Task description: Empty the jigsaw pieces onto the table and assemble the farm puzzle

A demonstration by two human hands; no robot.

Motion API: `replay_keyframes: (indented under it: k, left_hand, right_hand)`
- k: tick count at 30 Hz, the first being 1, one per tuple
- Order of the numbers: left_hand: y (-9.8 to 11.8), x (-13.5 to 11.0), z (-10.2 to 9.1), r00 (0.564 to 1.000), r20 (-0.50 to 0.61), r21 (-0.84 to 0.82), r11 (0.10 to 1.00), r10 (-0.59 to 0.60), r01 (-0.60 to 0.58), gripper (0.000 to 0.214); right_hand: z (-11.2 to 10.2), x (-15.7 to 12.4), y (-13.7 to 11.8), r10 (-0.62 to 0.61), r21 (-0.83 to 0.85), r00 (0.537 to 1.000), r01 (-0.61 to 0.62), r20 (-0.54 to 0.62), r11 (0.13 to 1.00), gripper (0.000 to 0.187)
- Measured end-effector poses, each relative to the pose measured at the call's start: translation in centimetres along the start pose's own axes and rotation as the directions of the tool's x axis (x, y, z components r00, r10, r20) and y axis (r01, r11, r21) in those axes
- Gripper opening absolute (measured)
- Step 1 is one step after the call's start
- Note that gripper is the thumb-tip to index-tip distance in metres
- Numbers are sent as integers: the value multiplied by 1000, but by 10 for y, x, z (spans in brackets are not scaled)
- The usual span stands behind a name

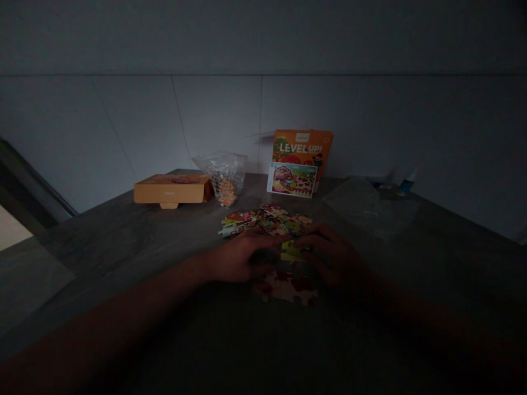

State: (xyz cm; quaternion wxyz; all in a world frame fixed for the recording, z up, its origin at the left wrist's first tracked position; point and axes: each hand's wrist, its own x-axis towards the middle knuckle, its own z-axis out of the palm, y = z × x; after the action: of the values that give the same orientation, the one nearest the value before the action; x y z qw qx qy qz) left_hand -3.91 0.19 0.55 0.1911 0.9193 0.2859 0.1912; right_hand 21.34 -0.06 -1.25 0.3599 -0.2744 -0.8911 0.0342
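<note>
In dim light, a yellow-green puzzle piece point(291, 252) lies between my two hands. The fingertips of my right hand point(335, 255) close on its right side, partly covering it. My left hand point(239, 257) has its index finger stretched towards the top of that piece and its thumb held apart; nothing shows in its grasp. Just beyond my fingers is a pile of loose puzzle pieces point(272, 219) in mixed colours. Nearer to me, a strip of joined puzzle pieces point(286, 288), pink with dark red patches, lies flat on the table.
An orange box part point(171, 192) lies at the left, beside a clear bag point(226, 181) with orange pieces inside. An orange "LEVEL UP!" box point(302, 145) stands by the wall with a picture card point(292, 180) before it. Clear plastic point(370, 203) lies on the grey table point(119, 241) at the right.
</note>
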Motion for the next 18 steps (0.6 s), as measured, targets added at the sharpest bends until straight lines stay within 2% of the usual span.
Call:
replay_keyframes:
  k: [12,18]
  left_hand:
    - [-2,-1,1,1000,-11,4,1000,19,-19,72]
    - [-1,1,0,998,0,19,998,66,-66,64]
  right_hand:
    - [-2,1,-4,10,15,1000,-11,10,1000,19]
    - [-1,0,-3,77,86,991,-87,113,993,12]
